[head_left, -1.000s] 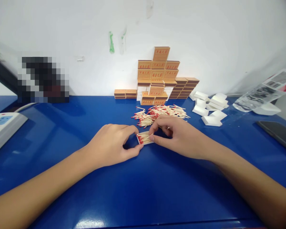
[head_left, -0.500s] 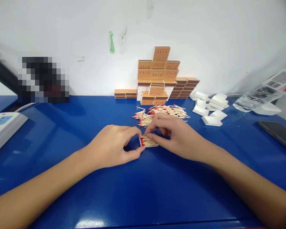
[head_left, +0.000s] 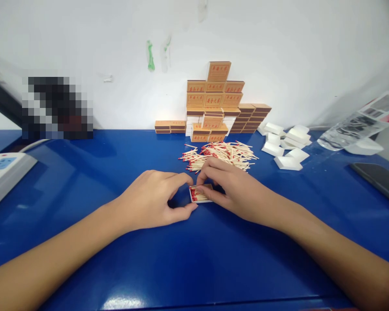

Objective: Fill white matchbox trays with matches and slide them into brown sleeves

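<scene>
A small white matchbox tray (head_left: 201, 201) filled with red-tipped matches (head_left: 197, 195) lies on the blue table. My left hand (head_left: 158, 196) steadies its left end, the index finger at the far corner and the thumb at the near corner. From the right, my right hand (head_left: 228, 181) reaches over the tray, thumb and index finger pinched on matches inside it. Its fingers hide the tray's right part. Just beyond, a loose pile of matches (head_left: 227, 151) is spread out, partly behind my right hand.
Stacked matchboxes (head_left: 214, 100) stand against the wall, beside a lower stack (head_left: 251, 119) and a short row (head_left: 170, 126). Several white trays (head_left: 288, 163) lie at the right, near a plastic bottle (head_left: 346, 129) and a phone (head_left: 376, 181). A power strip (head_left: 9, 177) is at the left.
My right hand has shifted slightly left and down over the tray, with its thumb further in on the matches. The left hand stays almost still at the tray's end.
</scene>
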Available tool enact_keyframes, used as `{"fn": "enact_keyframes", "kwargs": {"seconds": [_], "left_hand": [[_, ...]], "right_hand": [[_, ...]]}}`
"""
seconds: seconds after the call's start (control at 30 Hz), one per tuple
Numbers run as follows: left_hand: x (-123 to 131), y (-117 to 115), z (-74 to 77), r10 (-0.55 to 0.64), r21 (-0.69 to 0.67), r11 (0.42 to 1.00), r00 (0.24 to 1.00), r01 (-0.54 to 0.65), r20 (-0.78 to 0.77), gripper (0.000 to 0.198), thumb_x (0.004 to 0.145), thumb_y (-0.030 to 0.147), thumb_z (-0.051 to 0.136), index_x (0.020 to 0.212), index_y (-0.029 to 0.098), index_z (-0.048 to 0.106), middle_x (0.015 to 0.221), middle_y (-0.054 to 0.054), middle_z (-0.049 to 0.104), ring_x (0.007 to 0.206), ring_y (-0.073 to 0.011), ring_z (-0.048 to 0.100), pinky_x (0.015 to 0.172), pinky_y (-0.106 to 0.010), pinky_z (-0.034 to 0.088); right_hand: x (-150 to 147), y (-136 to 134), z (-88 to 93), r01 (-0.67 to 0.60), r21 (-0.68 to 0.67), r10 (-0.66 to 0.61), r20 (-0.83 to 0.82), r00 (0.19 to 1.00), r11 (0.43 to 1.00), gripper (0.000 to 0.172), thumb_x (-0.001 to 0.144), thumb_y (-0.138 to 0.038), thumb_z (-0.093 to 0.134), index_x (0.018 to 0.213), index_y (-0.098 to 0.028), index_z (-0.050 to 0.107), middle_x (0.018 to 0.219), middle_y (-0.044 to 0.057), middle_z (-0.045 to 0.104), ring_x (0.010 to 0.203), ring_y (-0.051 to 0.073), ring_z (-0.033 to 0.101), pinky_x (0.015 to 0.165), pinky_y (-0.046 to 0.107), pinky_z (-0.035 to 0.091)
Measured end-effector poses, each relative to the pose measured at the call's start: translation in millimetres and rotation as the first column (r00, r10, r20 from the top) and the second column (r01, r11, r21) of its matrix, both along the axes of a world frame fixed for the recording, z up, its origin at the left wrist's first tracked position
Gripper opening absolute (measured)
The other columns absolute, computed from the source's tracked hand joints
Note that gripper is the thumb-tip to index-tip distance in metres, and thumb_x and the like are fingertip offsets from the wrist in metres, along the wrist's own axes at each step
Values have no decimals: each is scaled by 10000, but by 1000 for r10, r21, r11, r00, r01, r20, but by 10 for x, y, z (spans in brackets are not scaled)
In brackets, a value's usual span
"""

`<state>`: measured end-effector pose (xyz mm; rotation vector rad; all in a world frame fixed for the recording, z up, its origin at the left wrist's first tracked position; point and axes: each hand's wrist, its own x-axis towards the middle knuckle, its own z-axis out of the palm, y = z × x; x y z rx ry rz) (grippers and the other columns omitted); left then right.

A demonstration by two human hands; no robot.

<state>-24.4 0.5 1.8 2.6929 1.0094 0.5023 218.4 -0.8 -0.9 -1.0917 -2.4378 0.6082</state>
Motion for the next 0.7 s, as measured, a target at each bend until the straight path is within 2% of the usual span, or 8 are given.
{"fn": "enact_keyframes", "kwargs": {"seconds": [0.2, 0.3, 0.43, 0.7], "left_hand": [[-5, -5, -13, 14, 1, 1000, 1000, -14, 18, 233, 899, 377, 722, 1036, 189, 736, 660, 54, 580, 546, -112, 528, 559, -248, 379], [-3, -15, -18, 5, 16, 1000, 999, -6, 42, 226, 899, 362, 727, 1049, 193, 736, 639, 65, 569, 529, -105, 516, 556, -243, 378], [4, -16, -14, 9, 27, 1000, 999, -11, 52, 231, 899, 362, 727, 1059, 196, 736, 629, 69, 563, 519, -104, 510, 550, -243, 375], [5, -9, -20, 22, 10, 1000, 1000, -22, 11, 240, 905, 383, 718, 1063, 204, 734, 647, 59, 580, 537, -114, 530, 565, -250, 387]], "right_hand": [[56, 18, 91, -19, 45, 18, 31, 999, 999, 68, 1004, -203, 604, 953, -199, 650, 1010, 46, 604, 874, 165, 573, 750, 304, 448], [102, 80, 69, 30, 148, -33, 21, 999, 989, 84, 1015, -191, 589, 980, -196, 665, 981, 46, 603, 875, 178, 574, 765, 316, 447], [156, 176, -12, 85, 255, -117, 113, 987, 963, 102, 1023, -163, 565, 1003, -184, 664, 990, 64, 589, 886, 202, 573, 773, 337, 456], [171, 216, -47, 74, 266, -135, 220, 966, 961, 120, 1044, -191, 534, 970, -195, 628, 1028, 82, 573, 905, 220, 575, 784, 349, 474]]}}
